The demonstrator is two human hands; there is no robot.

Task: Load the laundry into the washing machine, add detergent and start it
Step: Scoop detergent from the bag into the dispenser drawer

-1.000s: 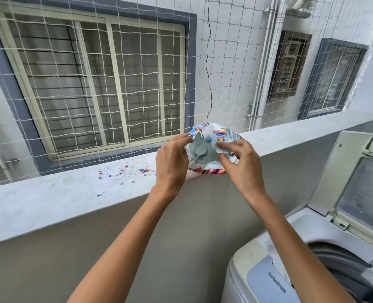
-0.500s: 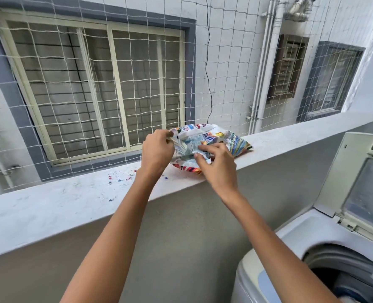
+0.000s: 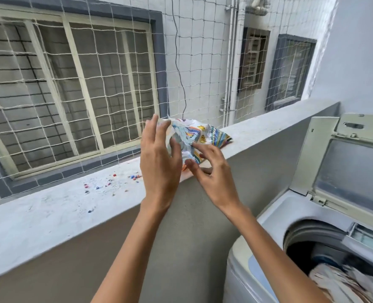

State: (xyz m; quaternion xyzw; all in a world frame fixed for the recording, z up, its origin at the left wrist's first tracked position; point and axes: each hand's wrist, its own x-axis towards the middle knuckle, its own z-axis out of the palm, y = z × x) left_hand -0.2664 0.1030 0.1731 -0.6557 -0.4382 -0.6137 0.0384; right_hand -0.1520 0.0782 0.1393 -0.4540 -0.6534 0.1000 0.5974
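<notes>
Centre frame, a crumpled detergent packet point(image 3: 203, 134) lies on the grey ledge point(image 3: 50, 206). The left hand point(image 3: 159, 162) and right hand point(image 3: 214, 171) touch it, fingers spread. Lower right, the washing machine point(image 3: 301, 206) stands open with laundry point(image 3: 334, 283) inside.

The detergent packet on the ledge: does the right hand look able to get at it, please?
Probably yes. The packet lies on the ledge just beyond the right hand, whose spread fingers are at its near edge; nothing stands between them. The left hand is at its left end.

Little coloured bits point(image 3: 112, 185) lie on a grey ledge point(image 3: 39, 219), with a rope net point(image 3: 190, 68) and a big window point(image 3: 81, 84) behind.
</notes>
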